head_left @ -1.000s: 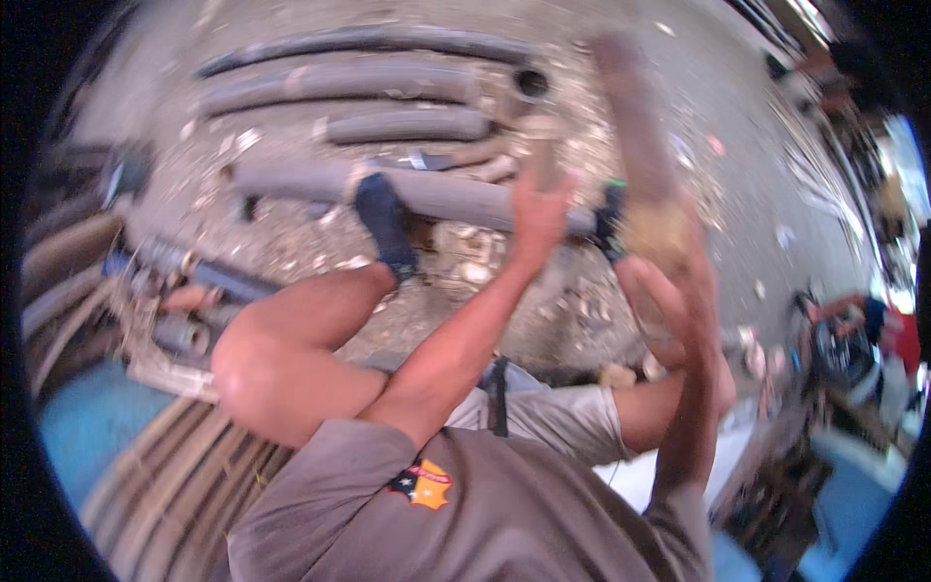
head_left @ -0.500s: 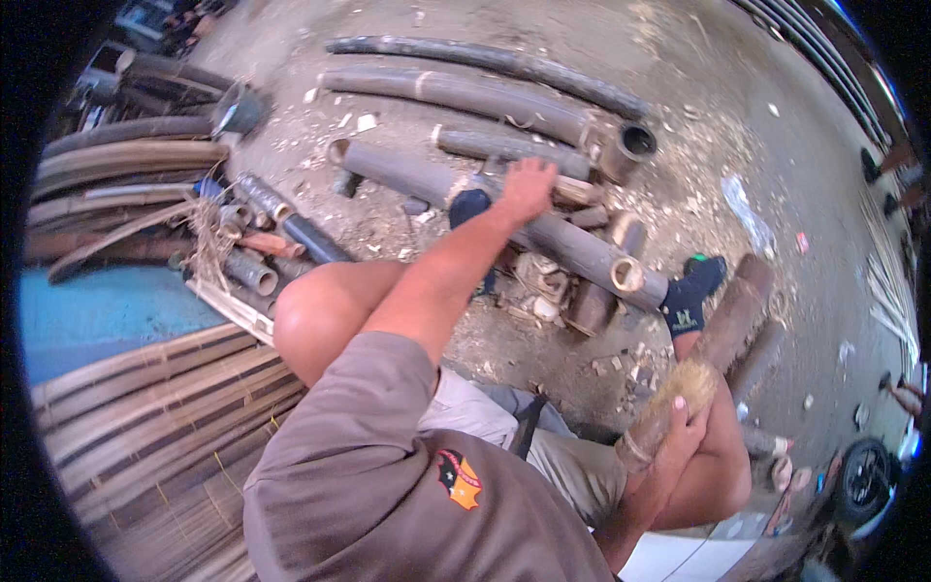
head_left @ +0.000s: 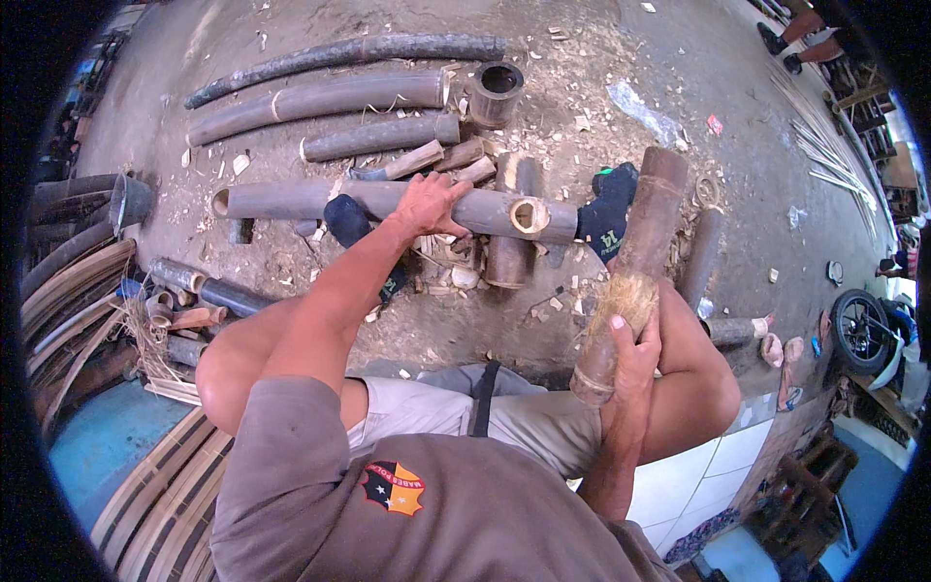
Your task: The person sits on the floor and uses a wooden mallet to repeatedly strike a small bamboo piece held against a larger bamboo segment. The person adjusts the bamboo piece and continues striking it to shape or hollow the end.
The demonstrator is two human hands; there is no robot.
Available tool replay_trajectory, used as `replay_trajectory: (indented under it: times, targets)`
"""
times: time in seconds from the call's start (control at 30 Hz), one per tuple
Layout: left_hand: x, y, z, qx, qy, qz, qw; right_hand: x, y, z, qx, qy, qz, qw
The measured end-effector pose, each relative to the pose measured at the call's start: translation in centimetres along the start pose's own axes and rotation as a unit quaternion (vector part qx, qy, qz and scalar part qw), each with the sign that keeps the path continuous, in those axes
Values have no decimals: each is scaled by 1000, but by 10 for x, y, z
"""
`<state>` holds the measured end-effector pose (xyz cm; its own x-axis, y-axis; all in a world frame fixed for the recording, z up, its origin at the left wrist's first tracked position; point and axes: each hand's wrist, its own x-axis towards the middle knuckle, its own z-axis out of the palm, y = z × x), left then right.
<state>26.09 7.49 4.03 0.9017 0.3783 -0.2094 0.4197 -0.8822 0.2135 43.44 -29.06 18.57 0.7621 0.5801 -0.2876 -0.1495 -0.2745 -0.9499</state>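
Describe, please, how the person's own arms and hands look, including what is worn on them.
The left hand and right hand wear no gloves, and no watch or bracelet shows. The left forearm and right forearm are bare. The left sleeve is short, loose and plain grey-brown, like the shirt.

scraped brown tube (head_left: pixel 632 267), holed pole (head_left: pixel 488 210)

The brown bamboo tube (head_left: pixel 642 242) looks smooth, its pale band (head_left: pixel 624 299) rough and fibrous. The long grey bamboo tube (head_left: pixel 378 196) looks matt, the clear plastic sheet (head_left: pixel 643 114) glossy.
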Motion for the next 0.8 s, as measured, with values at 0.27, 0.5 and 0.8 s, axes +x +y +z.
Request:
replay_trajectory:
  times: [0.27, 0.5, 0.8]
  targets:
    - [-9, 3, 11, -31, -11, -1, 999, 0, 0, -2, -67, 57, 29, 996]
    - [-12, 3, 18, -32, 15, -19, 999, -4, 19, -18, -80, 61, 33, 994]
    - [-23, 7, 7, -49, -6, -35, 998, 11, 13, -13, -104, 47, 18, 993]
